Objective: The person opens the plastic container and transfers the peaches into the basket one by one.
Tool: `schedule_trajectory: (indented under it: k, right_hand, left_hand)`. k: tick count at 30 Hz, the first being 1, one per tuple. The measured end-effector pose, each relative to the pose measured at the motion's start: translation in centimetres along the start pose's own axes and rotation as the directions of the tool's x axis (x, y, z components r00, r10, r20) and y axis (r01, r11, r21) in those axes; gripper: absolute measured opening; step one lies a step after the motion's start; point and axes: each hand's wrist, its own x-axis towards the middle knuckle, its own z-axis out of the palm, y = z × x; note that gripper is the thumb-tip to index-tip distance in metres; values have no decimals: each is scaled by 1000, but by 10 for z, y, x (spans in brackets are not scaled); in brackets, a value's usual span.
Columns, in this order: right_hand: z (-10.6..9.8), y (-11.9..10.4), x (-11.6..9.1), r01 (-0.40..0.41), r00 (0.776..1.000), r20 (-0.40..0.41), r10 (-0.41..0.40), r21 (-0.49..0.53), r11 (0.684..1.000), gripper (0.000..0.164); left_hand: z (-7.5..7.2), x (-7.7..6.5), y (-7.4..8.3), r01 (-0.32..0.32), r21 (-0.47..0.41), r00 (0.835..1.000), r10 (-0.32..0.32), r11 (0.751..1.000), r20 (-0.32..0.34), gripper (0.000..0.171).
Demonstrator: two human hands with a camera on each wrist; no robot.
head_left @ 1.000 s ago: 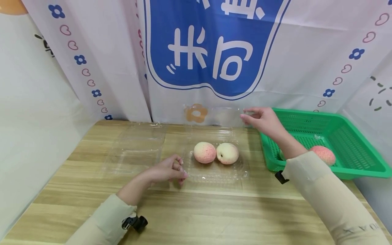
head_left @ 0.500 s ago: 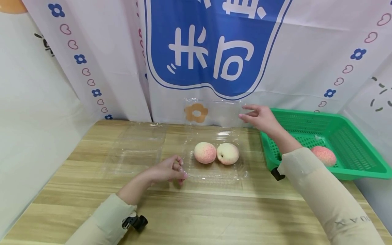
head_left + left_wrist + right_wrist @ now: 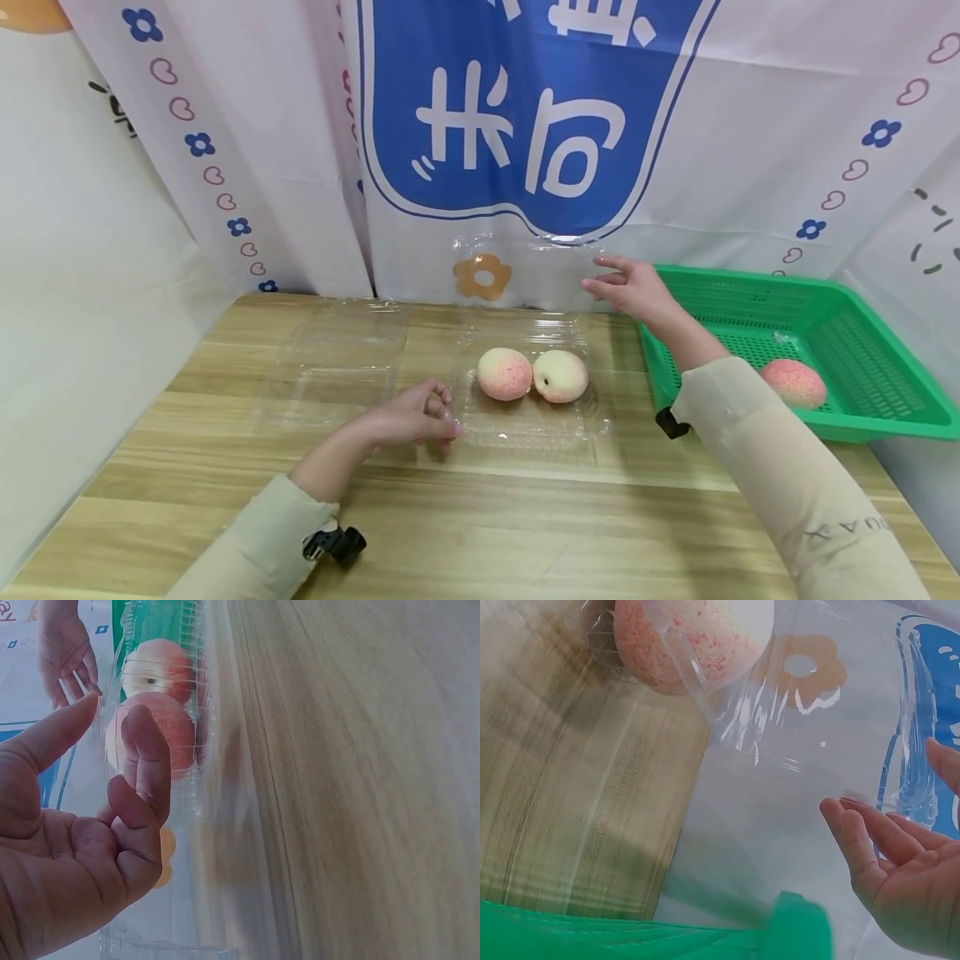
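Note:
Two pink-and-cream peaches [image 3: 505,374] sit side by side in a clear plastic clamshell box [image 3: 517,433] on the wooden table. Its transparent lid [image 3: 543,271] stands raised at the back, before the curtain. My left hand [image 3: 416,414] is at the box's front left edge; in the left wrist view its thumb and bent index finger are apart, with the box beyond them. My right hand [image 3: 630,290] is by the lid's right side. Its fingers reach the lid's edge in the right wrist view, extended, the thumb spread away from them.
To the left lies a second clear clamshell box [image 3: 330,367], opened flat. A green plastic basket [image 3: 847,333] stands at the right with a peach [image 3: 793,383] in it; my right sleeve partly covers its front. A printed curtain [image 3: 712,183] hangs behind the table.
The lid has tipped further up and back, its top edge now higher against the curtain. My right hand has shifted slightly left. My left hand has stayed at the box's edge.

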Motion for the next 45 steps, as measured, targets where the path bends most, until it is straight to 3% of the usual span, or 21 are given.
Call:
schedule_trajectory:
  k: [9, 17, 25, 32, 38, 45]
  right_hand:
    - [6, 12, 4, 55, 998, 44, -54, -22, 998, 90]
    - [7, 21, 4, 102, 991, 100, -86, -163, 981, 107]
    - [1, 22, -8, 127, 989, 110, -102, -251, 960, 108]
    - [-2, 15, -26, 233, 970, 122, -210, -229, 945, 104]
    - [7, 6, -41, 308, 948, 143, -284, -188, 933, 100]
    - [27, 2, -44, 345, 934, 164, -318, -186, 920, 95]
  left_hand:
    - [3, 2, 0, 16, -22, 999, -16, 1000, -30, 45]
    - [5, 3, 0, 15, -17, 999, -16, 1000, -42, 45]
    - [5, 4, 3, 14, -20, 999, -15, 1000, -42, 45]
    - [2, 6, 3, 19, -11, 998, -19, 1000, -53, 46]
    - [1, 9, 2, 32, -12, 997, -33, 999, -75, 52]
    - [2, 10, 0, 26, -25, 996, -28, 999, -84, 55]
